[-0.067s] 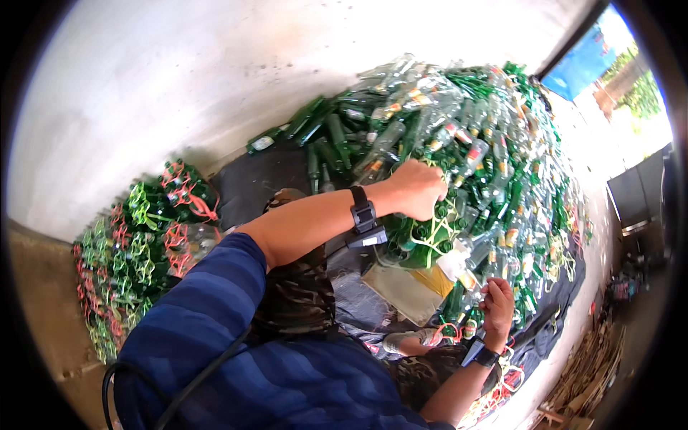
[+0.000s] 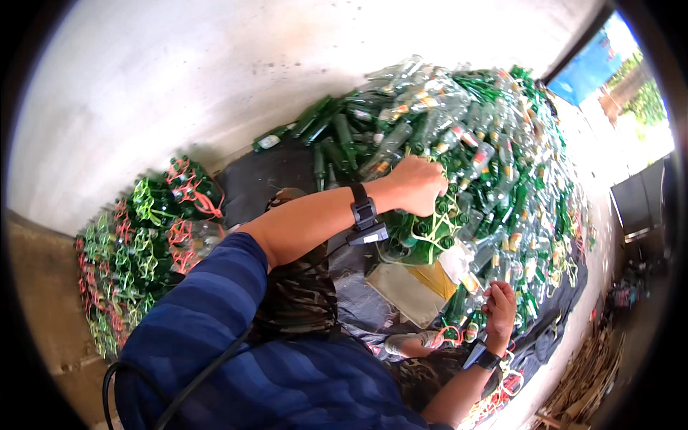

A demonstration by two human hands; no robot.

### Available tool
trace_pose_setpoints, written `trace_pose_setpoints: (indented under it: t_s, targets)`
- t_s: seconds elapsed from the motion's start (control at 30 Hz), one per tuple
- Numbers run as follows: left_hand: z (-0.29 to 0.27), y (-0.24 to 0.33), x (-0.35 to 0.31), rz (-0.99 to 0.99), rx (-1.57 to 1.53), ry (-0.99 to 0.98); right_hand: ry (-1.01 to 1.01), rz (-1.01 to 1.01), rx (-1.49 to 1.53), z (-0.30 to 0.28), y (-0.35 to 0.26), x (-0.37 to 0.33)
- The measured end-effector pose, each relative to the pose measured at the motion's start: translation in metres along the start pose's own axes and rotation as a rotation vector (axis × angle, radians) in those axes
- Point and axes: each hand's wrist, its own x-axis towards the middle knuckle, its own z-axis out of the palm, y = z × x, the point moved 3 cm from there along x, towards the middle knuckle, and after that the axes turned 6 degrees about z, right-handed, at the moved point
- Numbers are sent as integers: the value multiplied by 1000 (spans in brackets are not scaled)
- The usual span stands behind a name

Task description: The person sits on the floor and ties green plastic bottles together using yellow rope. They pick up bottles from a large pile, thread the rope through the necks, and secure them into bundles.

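My left hand is closed in a fist at the near edge of a large bottle heap. Its fingers are wrapped on a yellow-green plastic strap that loops among the necks of a cluster of green bottles beneath it. Part of the strap is hidden behind the fist. Lower and to the right, my right hand is raised beside the heap with its fingers curled together. Whatever may be between those fingers is too small or hidden to see.
The heap of green and clear glass bottles rises against a white wall. Strapped bottle bundles stand at left. A flat pad with yellow tape lies before me on black sheeting. Wood strips lie lower right.
The whole view has shifted very slightly. Both hands keep almost the same place and the same closed pose.
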Motion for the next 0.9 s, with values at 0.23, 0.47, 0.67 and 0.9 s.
trace_pose_setpoints:
  t_s: [0.23,0.47,0.67,0.9]
  targets:
    - [-60,-86,-60,-298,186,-13,-4,27,-15,19,7,12]
    - [-95,-179,-131,-490,348,-98,16,42,-39,20,14,24]
    - [-118,-233,-202,-690,406,-288,-6,66,-65,15,22,34]
    - [-123,-284,-286,-959,403,-455,-26,90,-92,25,20,40]
